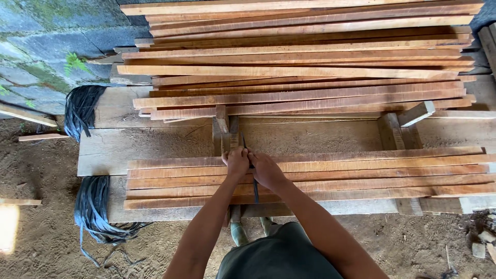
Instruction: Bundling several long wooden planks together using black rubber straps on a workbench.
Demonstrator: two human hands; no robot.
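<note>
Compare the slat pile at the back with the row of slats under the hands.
The back pile is stacked many layers deep and untidy; the near row lies in roughly one flat layer. The left hand and right hand rest on the near row alone, where a dark strap crosses. Both hold long, thin reddish wooden slats.

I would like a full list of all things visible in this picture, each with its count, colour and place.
wood strips, near row: several, reddish brown, flat side by side on the bench under the hands
wood strips, far pile: many, reddish brown, stacked loosely at the back of the bench
wooden bench: one, grey-brown planks, centre
dark strap: one, dark, running across the near row between the hands
strap bundles: two, dark blue-black, hanging at the bench's left end
stone wall: one, grey with green moss, upper left
dirt floor: brown, around the bench
left hand: one, on the near row, touching the strap
right hand: one, beside it, on the strap
</note>
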